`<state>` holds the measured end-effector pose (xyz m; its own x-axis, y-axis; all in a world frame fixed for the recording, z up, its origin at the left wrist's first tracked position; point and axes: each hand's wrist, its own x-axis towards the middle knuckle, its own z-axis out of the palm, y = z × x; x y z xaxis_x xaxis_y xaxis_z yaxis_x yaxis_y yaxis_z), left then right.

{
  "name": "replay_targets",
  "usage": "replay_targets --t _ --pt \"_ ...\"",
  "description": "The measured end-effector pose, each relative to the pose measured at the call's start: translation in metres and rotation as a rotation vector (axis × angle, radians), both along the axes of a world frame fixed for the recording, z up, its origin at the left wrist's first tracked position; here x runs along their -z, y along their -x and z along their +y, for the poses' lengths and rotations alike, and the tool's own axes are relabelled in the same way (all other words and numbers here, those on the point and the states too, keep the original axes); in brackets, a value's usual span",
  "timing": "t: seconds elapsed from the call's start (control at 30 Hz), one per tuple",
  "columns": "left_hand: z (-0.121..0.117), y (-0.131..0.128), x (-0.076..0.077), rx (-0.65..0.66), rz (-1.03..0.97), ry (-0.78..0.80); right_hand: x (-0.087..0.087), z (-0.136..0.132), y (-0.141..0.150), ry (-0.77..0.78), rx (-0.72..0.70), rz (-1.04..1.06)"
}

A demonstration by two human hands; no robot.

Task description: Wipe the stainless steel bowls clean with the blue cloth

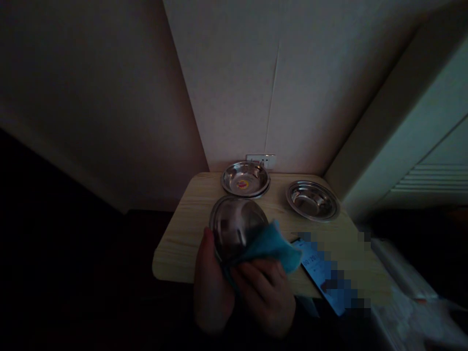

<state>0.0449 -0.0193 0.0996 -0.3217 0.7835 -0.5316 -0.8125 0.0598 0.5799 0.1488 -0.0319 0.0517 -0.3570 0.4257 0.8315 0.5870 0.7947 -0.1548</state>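
Observation:
A shiny metal bowl (234, 224) is held up over the near part of the small table, its rounded side towards me. My left hand (212, 287) grips the bowl's left lower edge, thumb up along the rim. Pressed against the bowl's lower right is a teal cloth (272, 246), bunched under the curled fingers of my right hand (265, 292). Part of the cloth hangs loose to the right. The fingers behind the bowl are hidden.
Stacked metal bowls (244, 179), the top one with a sticker, stand at the wooden table's (179, 239) back. More nested metal bowls (312, 201) sit at the right. A lit phone (321, 278) lies near the front right edge. A wall socket (268, 160) is behind.

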Motion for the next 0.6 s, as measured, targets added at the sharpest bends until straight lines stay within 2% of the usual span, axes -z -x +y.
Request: replay_targets --t 0.07,0.1,0.23,0.3,0.37,0.53,0.6 --pt "0.0 -0.002 -0.006 -0.027 -0.006 -0.004 0.006 -0.005 -0.007 -0.036 0.015 -0.003" --pt "0.0 -0.004 -0.008 -0.023 -0.012 -0.015 0.002 -0.002 -0.01 -0.049 0.033 0.001" --pt "-0.002 -0.01 -0.013 0.054 -0.089 -0.021 -0.039 0.02 -0.003 -0.033 0.076 -0.036" --pt "-0.003 -0.01 -0.013 0.05 -0.116 0.0 -0.052 0.027 0.002 -0.001 0.062 -0.08" --pt "-0.005 -0.008 -0.012 0.055 -0.125 0.033 -0.048 0.027 0.002 -0.006 0.022 -0.08" --pt "-0.005 -0.004 -0.006 0.148 -0.096 0.061 -0.012 0.015 -0.023 -0.078 -0.095 -0.09" --pt "-0.006 -0.006 -0.001 0.156 -0.118 0.023 -0.012 0.016 -0.026 -0.05 -0.067 -0.113"
